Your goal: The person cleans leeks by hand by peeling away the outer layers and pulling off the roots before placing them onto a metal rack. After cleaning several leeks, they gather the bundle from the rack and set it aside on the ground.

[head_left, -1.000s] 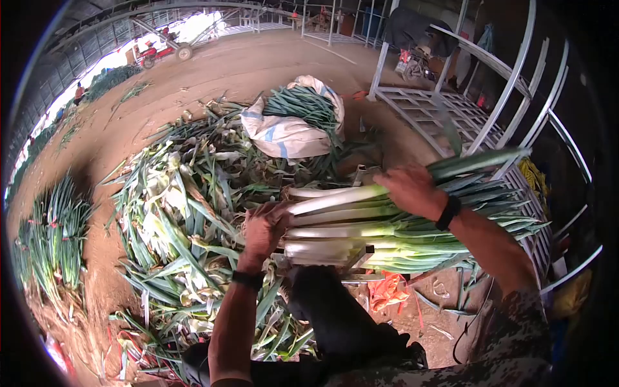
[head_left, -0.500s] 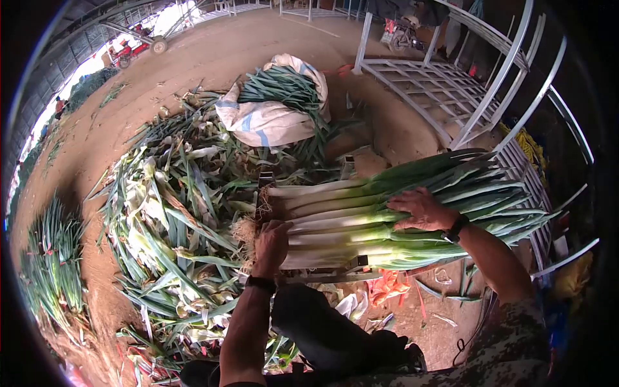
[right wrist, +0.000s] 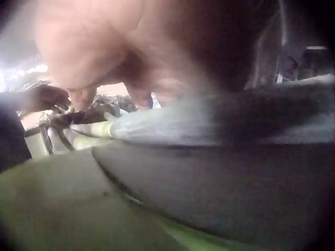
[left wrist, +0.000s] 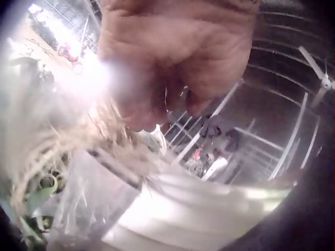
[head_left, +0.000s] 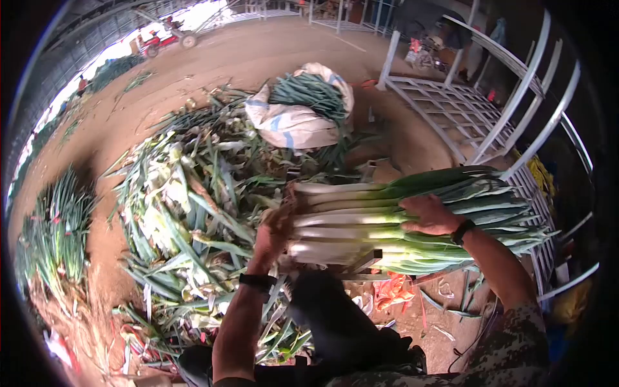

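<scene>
A row of long leek-like green onions (head_left: 348,218) lies side by side on a low metal frame (head_left: 369,259), white root ends to the left and green leaves to the right. My left hand (head_left: 273,231) is at the root ends, its fingers reaching along the roots (left wrist: 112,125); the left wrist view shows these under the fingertips, with white stalks (left wrist: 172,214) below. Across the middle of the row, where white turns green, my right hand (head_left: 431,215) rests with fingers spread over the stalks. The right wrist view has that palm (right wrist: 120,47) close over the leaves (right wrist: 220,123).
Trimmed leaves (head_left: 177,200) are heaped left of the frame. Behind them stands a white sack (head_left: 293,129) of green leaves. A bundle of onions (head_left: 55,232) lies far left, a metal rack (head_left: 445,109) stands back right, and orange plastic (head_left: 392,291) lies below.
A second ago both hands held one onion above the row; it now lies among the others. The right hand has come down onto the stalks, and the left has shifted along the root ends.
</scene>
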Motion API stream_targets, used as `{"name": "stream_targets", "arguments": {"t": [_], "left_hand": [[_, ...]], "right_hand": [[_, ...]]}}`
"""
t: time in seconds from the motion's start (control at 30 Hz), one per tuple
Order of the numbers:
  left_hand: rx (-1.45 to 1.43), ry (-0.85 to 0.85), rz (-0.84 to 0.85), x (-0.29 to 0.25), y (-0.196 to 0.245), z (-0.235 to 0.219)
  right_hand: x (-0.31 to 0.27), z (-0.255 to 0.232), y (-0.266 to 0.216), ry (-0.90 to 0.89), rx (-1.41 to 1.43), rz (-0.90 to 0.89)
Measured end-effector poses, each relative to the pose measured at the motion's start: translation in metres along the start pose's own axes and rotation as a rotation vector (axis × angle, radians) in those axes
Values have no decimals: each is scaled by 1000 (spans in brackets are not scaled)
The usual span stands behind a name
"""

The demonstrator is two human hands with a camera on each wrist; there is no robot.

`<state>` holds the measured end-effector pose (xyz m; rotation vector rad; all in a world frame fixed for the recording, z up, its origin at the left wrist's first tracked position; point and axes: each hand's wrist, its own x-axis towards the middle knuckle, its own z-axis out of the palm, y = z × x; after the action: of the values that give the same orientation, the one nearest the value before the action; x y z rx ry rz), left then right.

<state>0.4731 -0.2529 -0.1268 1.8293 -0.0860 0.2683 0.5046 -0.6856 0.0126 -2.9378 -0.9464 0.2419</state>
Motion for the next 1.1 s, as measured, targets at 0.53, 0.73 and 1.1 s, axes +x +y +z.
{"name": "stream_targets", "arguments": {"t": [0.53,0.73,1.1], "left_hand": [[-31,1048,-655,-335,-179,-278],[-426,1083,-938,-337,-228,-213],[-603,1194,-841,-240,-312,-160]], "right_hand": [[160,-7,-408,-275,1645,-471],[181,28,-442,-486,1540,-264],[208,26,-461,-710,1504,-147]]}}
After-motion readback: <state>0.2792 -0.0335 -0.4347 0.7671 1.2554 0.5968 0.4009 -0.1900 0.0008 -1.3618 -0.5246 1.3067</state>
